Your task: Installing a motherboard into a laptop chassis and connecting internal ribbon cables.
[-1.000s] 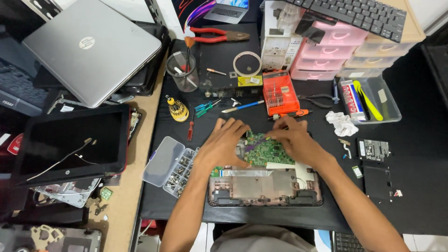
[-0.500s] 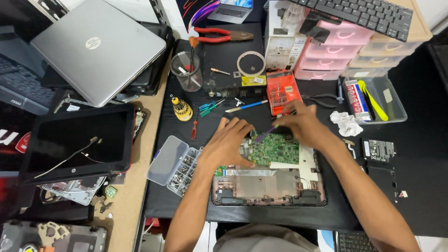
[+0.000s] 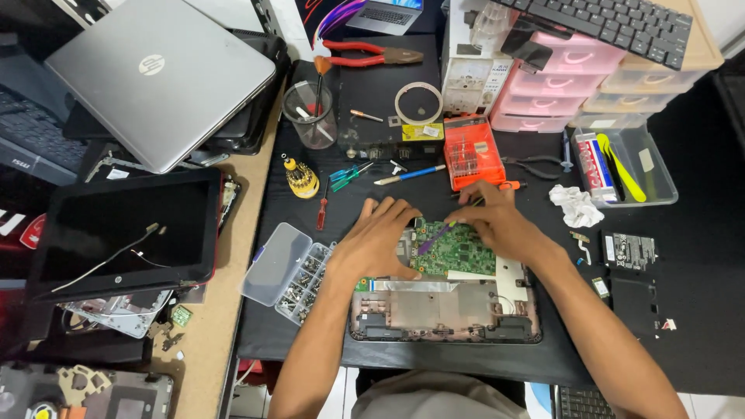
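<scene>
I am looking down on a black work mat (image 3: 683, 310) that fills the centre and right of the frame, with a pale wooden bench edge (image 3: 225, 310) running down its left side. That bench is crowded: a closed silver laptop (image 3: 159, 77) at the upper left and a detached black screen panel (image 3: 116, 233) below it. Along the top of the mat I see a clear cup of tools (image 3: 310, 116), red-handled pliers (image 3: 365, 56), an orange bit case (image 3: 469, 151) and stacked pink drawers (image 3: 559, 85) with a black keyboard (image 3: 605, 19) on top. A clear box of screws (image 3: 291, 271) lies open at centre left. In the lower centre sits the opened laptop base (image 3: 442, 310), a shallow pinkish tray with its long axis running left to right across the frame. A green circuit board (image 3: 458, 252) sits in its upper half, also lying flat and wider than it is deep. My left hand (image 3: 372, 244) is spread open, fingers apart, pressing flat on the left end of the board. My right hand (image 3: 500, 225) has its fingers drawn together at the board's upper edge beside a purple ribbon cable (image 3: 433, 238); I cannot tell whether they pinch anything.
</scene>
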